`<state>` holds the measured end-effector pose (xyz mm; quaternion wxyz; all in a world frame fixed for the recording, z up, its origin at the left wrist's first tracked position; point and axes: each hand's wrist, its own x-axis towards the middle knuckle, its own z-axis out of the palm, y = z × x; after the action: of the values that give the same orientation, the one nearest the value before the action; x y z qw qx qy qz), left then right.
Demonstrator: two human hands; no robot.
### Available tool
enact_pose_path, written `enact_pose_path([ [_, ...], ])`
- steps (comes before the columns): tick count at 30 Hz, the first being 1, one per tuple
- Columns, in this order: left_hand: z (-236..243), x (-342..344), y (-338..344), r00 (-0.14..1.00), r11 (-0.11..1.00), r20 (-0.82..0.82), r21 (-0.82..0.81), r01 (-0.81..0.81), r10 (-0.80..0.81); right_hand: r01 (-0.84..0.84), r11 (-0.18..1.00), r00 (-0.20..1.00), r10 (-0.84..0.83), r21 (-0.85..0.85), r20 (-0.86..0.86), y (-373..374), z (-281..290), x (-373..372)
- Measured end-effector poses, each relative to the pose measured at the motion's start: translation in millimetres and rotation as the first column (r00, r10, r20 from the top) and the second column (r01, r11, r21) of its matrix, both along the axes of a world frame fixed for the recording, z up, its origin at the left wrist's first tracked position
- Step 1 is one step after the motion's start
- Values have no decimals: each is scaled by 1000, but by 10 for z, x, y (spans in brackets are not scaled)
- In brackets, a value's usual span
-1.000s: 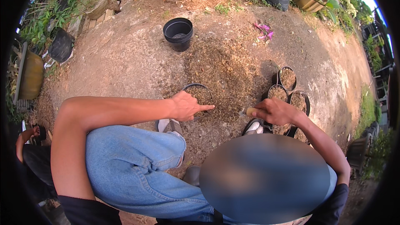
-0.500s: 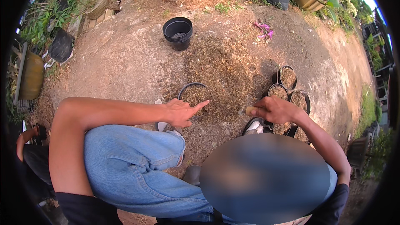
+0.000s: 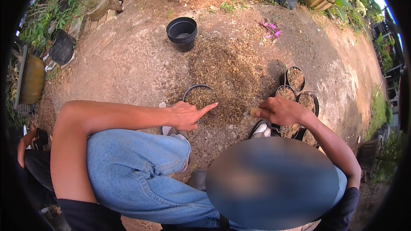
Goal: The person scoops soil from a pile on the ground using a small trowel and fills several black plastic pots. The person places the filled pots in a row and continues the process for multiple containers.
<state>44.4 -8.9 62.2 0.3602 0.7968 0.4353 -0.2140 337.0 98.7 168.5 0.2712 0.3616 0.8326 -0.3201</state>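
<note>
Left fingers (image 3: 208, 108) farther left, index outstretched

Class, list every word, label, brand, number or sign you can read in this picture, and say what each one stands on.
None: no readable text shows anywhere.
The stack of black pots, the pot by the left hand and the jeans show no lettering.
The light-coloured handle in the right hand is too small to check for marks.
The blurred oval at lower right hides whatever lies beneath it.
</note>
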Motion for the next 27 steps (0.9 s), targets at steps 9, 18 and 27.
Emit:
enact_pose_path([
  [9,-12,4,10,996,993,-73,111,50,-42,5,1000,1000,-5,-5,21,5,10,-30],
  [18,-40,31,23,989,978,-123,182,99,-78,-7,1000,1000,7,7,12,17,-24,-2],
  [27,-39,8,40,992,961,-62,249,119,-107,-1,1000,1000,1,-32,-10,-16,15,-34],
])
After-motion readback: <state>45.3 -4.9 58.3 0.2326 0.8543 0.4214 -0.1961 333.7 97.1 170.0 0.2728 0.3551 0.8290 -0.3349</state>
